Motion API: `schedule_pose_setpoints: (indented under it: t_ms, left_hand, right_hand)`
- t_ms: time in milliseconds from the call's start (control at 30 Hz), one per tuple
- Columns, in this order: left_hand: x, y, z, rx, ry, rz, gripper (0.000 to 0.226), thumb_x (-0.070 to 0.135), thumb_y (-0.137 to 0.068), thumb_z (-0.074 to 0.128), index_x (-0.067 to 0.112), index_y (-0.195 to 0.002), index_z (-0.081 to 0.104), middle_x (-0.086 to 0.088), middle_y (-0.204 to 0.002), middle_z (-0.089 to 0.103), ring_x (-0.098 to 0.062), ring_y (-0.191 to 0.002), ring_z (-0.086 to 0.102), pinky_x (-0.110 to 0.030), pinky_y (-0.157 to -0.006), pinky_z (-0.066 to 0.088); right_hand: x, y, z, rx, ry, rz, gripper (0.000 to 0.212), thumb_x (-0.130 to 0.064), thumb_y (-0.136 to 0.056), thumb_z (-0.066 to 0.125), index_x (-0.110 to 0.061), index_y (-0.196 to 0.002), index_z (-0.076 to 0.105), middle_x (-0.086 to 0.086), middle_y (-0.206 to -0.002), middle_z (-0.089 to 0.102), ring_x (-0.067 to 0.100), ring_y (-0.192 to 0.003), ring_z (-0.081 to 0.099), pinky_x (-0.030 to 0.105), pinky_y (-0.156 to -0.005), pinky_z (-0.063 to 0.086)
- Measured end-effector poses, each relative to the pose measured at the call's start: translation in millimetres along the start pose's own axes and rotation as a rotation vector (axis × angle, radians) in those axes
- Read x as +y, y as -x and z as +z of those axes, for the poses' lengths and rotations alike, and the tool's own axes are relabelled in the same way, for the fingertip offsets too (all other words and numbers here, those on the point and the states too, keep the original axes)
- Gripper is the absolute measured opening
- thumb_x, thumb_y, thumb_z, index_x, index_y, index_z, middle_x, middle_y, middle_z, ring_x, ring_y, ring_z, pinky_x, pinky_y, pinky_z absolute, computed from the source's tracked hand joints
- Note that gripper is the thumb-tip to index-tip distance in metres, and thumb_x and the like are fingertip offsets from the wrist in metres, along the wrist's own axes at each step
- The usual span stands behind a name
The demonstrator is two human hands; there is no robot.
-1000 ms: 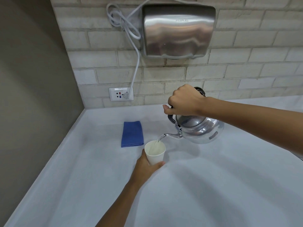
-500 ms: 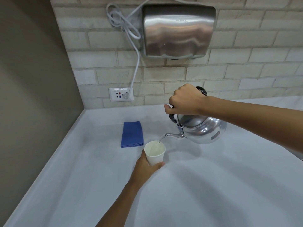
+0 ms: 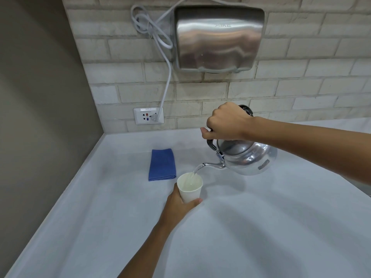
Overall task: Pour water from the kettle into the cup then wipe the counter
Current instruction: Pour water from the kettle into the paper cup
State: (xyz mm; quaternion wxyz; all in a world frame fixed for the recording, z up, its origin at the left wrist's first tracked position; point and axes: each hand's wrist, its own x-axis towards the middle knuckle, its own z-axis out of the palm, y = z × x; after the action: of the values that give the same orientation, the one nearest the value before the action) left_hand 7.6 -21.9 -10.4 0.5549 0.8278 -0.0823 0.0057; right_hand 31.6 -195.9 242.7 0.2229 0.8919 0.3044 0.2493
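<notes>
Folded blue cloth [image 3: 162,164] lies flat on the pale grey counter [image 3: 261,227], just left of and behind the white paper cup [image 3: 190,187]. Left hand [image 3: 178,205] wraps closed around the cup's lower wall, cup upright at the counter, part filled. Right hand [image 3: 226,122] fists tight on the black handle of the shiny round metal kettle [image 3: 245,157], held tilted above the counter, a thin stream of water [image 3: 195,171] falling from spout into cup.

hands: 2 | kettle [image 3: 246,158]: 1 | paper cup [image 3: 190,187]: 1 | blue cloth [image 3: 162,164]: 1 | hand dryer [image 3: 218,38]: 1 | wall socket [image 3: 148,116]: 1
</notes>
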Motion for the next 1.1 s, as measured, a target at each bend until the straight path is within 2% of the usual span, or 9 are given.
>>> schedule_pose_setpoints:
  t_ms: [200,367,467,600,900,1000,1100]
  left_hand:
    - [0.1,-0.1,0.3,0.005,-0.004,-0.002,0.084,0.051,-0.058,0.081,0.032,-0.128,0.038,0.014,-0.112,0.057,-0.008,-0.101,0.056,-0.004,-0.066,0.041]
    - [-0.6,-0.9,1.0,-0.001,0.011,0.004,0.083,0.050,-0.058,0.081,0.032,-0.127,0.039,0.012,-0.116,0.058,-0.009,-0.103,0.056,-0.012,-0.075,0.042]
    - [-0.9,-0.2,1.0,0.001,0.017,0.007,0.082,0.049,-0.058,0.082,0.033,-0.127,0.039,0.012,-0.116,0.058,-0.009,-0.103,0.056,-0.011,-0.074,0.042]
    - [-1.0,-0.2,1.1,0.000,0.020,0.011,0.083,0.048,-0.059,0.082,0.031,-0.127,0.039,0.010,-0.117,0.058,-0.011,-0.104,0.057,-0.018,-0.079,0.044]
    - [-1.3,0.1,1.4,0.005,0.019,0.015,0.081,0.046,-0.059,0.083,0.031,-0.126,0.040,0.009,-0.116,0.059,-0.012,-0.104,0.057,-0.022,-0.083,0.046]
    - [-0.9,-0.4,1.3,0.005,0.018,0.012,0.082,0.047,-0.059,0.083,0.031,-0.127,0.039,0.009,-0.117,0.059,-0.011,-0.103,0.057,-0.020,-0.080,0.045]
    - [-0.2,-0.3,1.0,-0.004,0.021,0.012,0.082,0.048,-0.059,0.082,0.032,-0.127,0.039,0.010,-0.117,0.058,-0.010,-0.103,0.056,-0.010,-0.073,0.043]
  right_hand:
    - [1.1,-0.9,-2.7,0.003,0.011,-0.001,0.054,-0.029,-0.088,0.046,-0.006,-0.044,0.022,0.005,-0.038,0.016,0.017,-0.038,0.011,0.022,-0.045,0.010]
    - [2.5,-0.8,-3.9,0.010,0.015,-0.003,0.053,-0.028,-0.087,0.046,-0.006,-0.044,0.023,0.004,-0.038,0.015,0.016,-0.038,0.010,0.022,-0.046,0.011]
    - [3.0,-0.8,-3.8,0.012,0.020,-0.003,0.052,-0.029,-0.087,0.046,-0.005,-0.045,0.028,0.004,-0.038,0.016,0.017,-0.037,0.011,0.022,-0.046,0.011]
    - [2.6,-1.5,-3.0,0.011,0.026,-0.008,0.056,-0.030,-0.088,0.045,-0.008,-0.043,0.019,0.004,-0.038,0.017,0.017,-0.037,0.012,0.022,-0.045,0.011]
    - [2.3,-1.4,-3.5,0.013,0.027,-0.011,0.058,-0.029,-0.087,0.049,-0.009,-0.042,0.018,0.003,-0.037,0.014,0.015,-0.036,0.009,0.021,-0.045,0.010]
    - [2.7,-2.1,-3.8,0.015,0.024,-0.012,0.059,-0.028,-0.087,0.049,-0.009,-0.042,0.016,0.003,-0.037,0.014,0.016,-0.036,0.009,0.021,-0.045,0.010]
    - [2.4,-2.5,-3.6,0.013,0.032,-0.010,0.058,-0.029,-0.087,0.048,-0.009,-0.042,0.017,0.003,-0.037,0.014,0.016,-0.036,0.010,0.021,-0.045,0.009]
